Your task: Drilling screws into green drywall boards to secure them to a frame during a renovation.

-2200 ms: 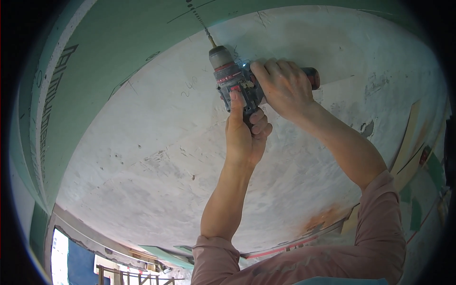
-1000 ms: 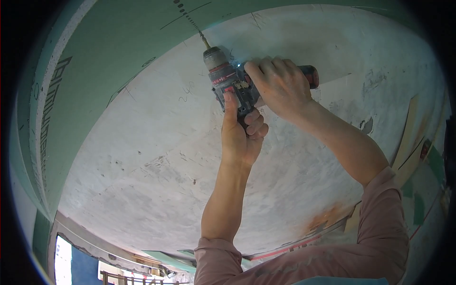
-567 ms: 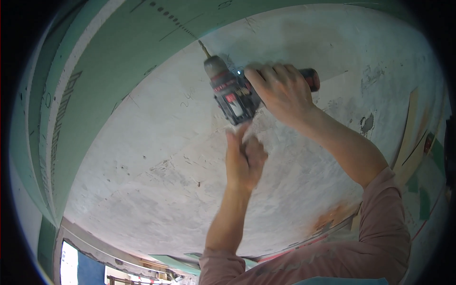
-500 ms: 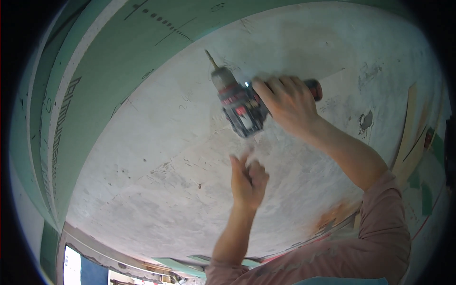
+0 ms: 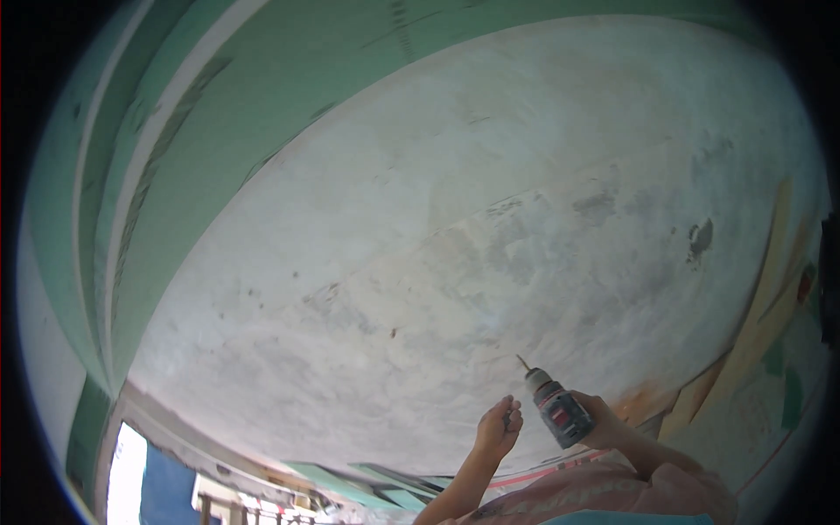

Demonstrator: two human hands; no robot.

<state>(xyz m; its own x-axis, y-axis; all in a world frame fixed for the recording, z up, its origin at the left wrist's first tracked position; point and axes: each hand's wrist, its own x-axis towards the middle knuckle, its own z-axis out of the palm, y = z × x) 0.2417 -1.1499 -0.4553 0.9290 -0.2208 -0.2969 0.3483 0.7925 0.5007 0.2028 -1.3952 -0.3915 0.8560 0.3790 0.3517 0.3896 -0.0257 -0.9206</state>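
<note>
A cordless drill (image 5: 558,411) with a slim bit in its chuck is held by my right hand (image 5: 598,422), whose fingers wrap round the grip. The bit points up and to the left, apparently clear of the grey plastered surface (image 5: 385,289) behind it. Just left of the drill, my left hand (image 5: 497,429) is raised with its fingers curled closed. A small dark patch shows at those fingers; what they hold, if anything, I cannot make out. The two hands are close together but not touching.
Green boards (image 5: 227,157) with pale edges curve along the upper left. More green strips (image 5: 385,486) lie low in the middle. Tan board pieces (image 5: 731,376) stand at the right. A bright opening (image 5: 128,472) with a dark blue panel (image 5: 166,486) shows at lower left.
Both hands have dropped toward the lower edge, the drill moving down and right with my right hand. My left hand's fingers, partly extended before, are now curled in. The view has shifted somewhat.
</note>
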